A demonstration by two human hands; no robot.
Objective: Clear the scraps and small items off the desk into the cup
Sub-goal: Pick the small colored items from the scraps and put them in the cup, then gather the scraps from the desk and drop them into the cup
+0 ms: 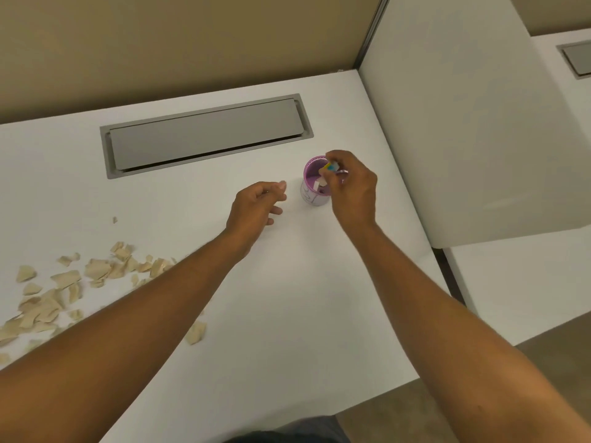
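Centrally, our right hand (350,187) pinches a yellow-blue item (331,167) over the purple-lined cup (315,187); left hand (256,204) loosely curled, empty; tan scraps (57,292) at eight o'clock on the bench (287,298).

The right hand (350,187) covers the near right part of the rim of the small purple-lined cup (311,187), and what its fingertips pinch over the mouth is only a small yellow-and-blue item (331,167), too small to identify. The pale bits inside the cup are too small to tell apart. The left hand (256,207) curls its fingers inward, so whether it holds anything cannot be told. The left forearm hides part of the pile of torn beige paper scraps (64,289), which also runs off the picture's left edge. The white desk (303,298) is cut off at the bottom edge, as are both arms.
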